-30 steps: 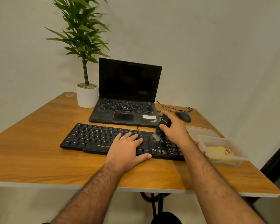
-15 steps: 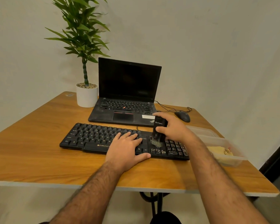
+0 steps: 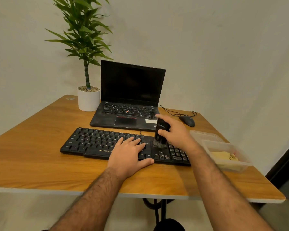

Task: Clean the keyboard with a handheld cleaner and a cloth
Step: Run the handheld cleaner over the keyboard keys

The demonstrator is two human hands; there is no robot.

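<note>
The black keyboard lies under both hands, its right end below the right hand, which grips the handheld cleaner upright, brush on the keys. The left hand rests flat on the keyboard, fingers straight, just left of the cleaner. A cloth lies in a clear tub right of the right forearm.

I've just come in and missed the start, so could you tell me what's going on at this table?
A person is cleaning the black keyboard. The right hand grips a handheld cleaner upright, its brush end down on the keys near the number pad. The left hand rests flat on the keyboard, steadying it. The cloth lies in a clear container at the right, not yet used.
</note>
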